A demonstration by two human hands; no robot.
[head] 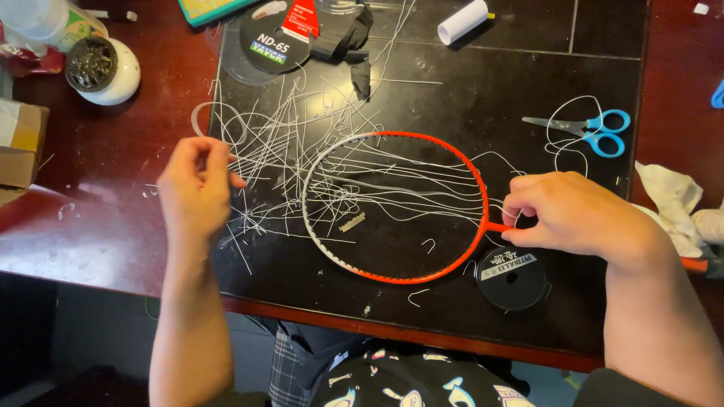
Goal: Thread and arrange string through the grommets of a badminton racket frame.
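A red racket (392, 207) lies flat on the black worktop (528, 75) in the middle of the frame, its oval head to the left and its shaft running right under the right hand (569, 215), so the long axis goes nearly left to right across the picture. The strings (392, 188) in the frame hang slack and cut, with loose ends scattered toward the upper left. The right hand has its grip closed on the racket where head meets shaft, pinning it down. The left hand (194, 192), at centre left, has its fingers pinched together on thin string ends beside the rim. To do this pulling well, I judge the racket should stay pressed flat while each strand is drawn out straight, along its hole, not sideways. A black spool (511, 277) sits just below the right hand; blue-handled scissors (584, 130) lie at upper right.
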